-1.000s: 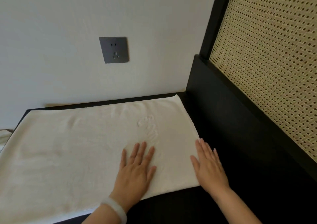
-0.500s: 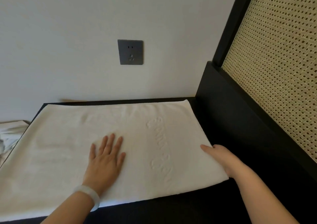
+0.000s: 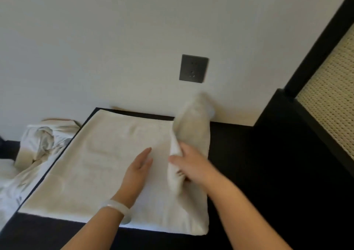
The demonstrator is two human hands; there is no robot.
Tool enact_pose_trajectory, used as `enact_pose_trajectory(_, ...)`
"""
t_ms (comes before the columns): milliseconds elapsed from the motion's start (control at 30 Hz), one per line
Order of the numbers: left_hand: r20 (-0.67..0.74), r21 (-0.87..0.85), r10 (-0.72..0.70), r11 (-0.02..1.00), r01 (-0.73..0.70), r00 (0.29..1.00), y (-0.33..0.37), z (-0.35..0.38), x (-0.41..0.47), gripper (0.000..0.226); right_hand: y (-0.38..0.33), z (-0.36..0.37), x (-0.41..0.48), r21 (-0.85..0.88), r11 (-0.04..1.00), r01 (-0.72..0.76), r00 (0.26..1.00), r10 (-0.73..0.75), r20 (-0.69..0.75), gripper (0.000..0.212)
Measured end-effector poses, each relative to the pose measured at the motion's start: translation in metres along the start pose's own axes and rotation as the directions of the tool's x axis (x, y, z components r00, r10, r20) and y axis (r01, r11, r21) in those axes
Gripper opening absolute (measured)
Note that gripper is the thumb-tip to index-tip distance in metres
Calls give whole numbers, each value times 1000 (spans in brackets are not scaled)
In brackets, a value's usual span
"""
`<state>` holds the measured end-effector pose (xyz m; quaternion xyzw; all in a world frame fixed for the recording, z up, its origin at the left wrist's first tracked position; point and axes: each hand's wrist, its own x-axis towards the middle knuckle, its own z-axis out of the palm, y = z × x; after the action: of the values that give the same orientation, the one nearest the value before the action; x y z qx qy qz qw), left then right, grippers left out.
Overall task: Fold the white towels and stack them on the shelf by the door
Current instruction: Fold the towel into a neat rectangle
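Black tabletop (image 3: pixel 249 173) beside a white wall (image 3: pixel 95 38): your left hand (image 3: pixel 137 171), fingers straight, presses the white terry towel (image 3: pixel 92 163) lying there while your right hand (image 3: pixel 191 167) grips its raised right end, mid-fold; next, likely carry that end leftward, matching edges.

Towel (image 3: pixel 107 163) end now in right grip (image 3: pixel 191 166)

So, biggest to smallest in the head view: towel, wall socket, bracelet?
Biggest: the towel, by far.
Then the wall socket and the bracelet look about alike; the bracelet is nearer the camera, so I won't rank them.
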<state>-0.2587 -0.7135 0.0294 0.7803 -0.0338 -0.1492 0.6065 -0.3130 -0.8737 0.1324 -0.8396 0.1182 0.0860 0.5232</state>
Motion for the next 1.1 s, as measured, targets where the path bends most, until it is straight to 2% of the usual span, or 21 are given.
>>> enact_pose_trajectory(67, -67, -206, -95, 975, 80, 993, 4, -12, -5, 33, 1, 38, 10, -149, 988, -25, 988, 48, 149, 50)
enact_pose_trajectory(100, -89, -219, -125, 970, 103, 988, 4, -16, -7, 31, 5, 52, 12, -198, 977, -76, 967, 121, 225, 54)
enact_pose_trajectory(167, -133, -90, -155, 985, 144, 979, 2, -22, -11, 30, 14, 65, 17, -259, 955, -143, 940, 213, 268, 48)
enact_pose_trajectory(233, -149, 76, -146, 984, 159, 978, 1, -24, -18, 29, 21, 66, 30, -291, 949, -123, 972, 175, 159, 33)
enact_pose_trajectory(300, -108, 238, -124, 960, 147, 986, 0, -21, -24, 28, 21, 60, 48, -369, 926, -84, 996, 84, -16, 27)
enact_pose_trajectory(367, -64, 366, -111, 922, 127, 992, 1, -18, -30, 22, 11, 54, 67, -446, 893, -55, 994, 8, -107, 25)
enact_pose_trajectory(433, -64, 403, -108, 907, 125, 992, 1, -18, -32, 19, 2, 57, 91, -513, 858, -33, 995, -22, -100, 36)
enact_pose_trajectory(500, -73, 401, -111, 907, 131, 991, 2, -19, -32, 20, -1, 68, 113, -595, 800, -73, 996, 29, -84, 56)
enact_pose_trajectory(600, -45, 410, -118, 903, 126, 992, 1, -20, -28, 24, 4, 89, 132, -765, 629, -138, 990, 96, -99, 86)
enact_pose_trajectory(700, -2, 405, -142, 905, 131, 990, -5, -22, -24, 25, 5, 93, 135, -799, 593, -105, 993, 25, -112, 84)
enact_pose_trajectory(767, -7, 442, -112, 891, 104, 994, -8, -20, -24, 25, 11, 77, 129, -827, 559, -61, 981, -121, -154, 70)
enact_pose_trajectory(833, -16, 596, 18, 803, -5, 1000, -9, -13, -26, 35, 35, 54, 117, -850, 522, -77, 957, -201, -210, 65)
enact_pose_trajectory(900, 22, 739, 265, 645, -194, 964, -9, -3, -27, 63, 67, 39, 104, -838, 537, -95, 975, -119, -187, 65)
enact_pose_trajectory(967, 176, 798, 398, 478, -367, 900, -7, 9, -17, 76, 83, 29, 105, -792, 606, -71, 990, -52, -129, 65)
enact_pose_trajectory(1000, 225, 815, 416, 416, -404, 881, -8, 14, -10, 71, 82, 24, 108, -762, 645, -55, 994, -39, -104, 66)
enact_pose_trajectory(1100, 266, 808, 280, 458, -371, 923, -11, 22, 7, 62, 85, 10, 105, -709, 704, -38, 985, -94, -146, 63)
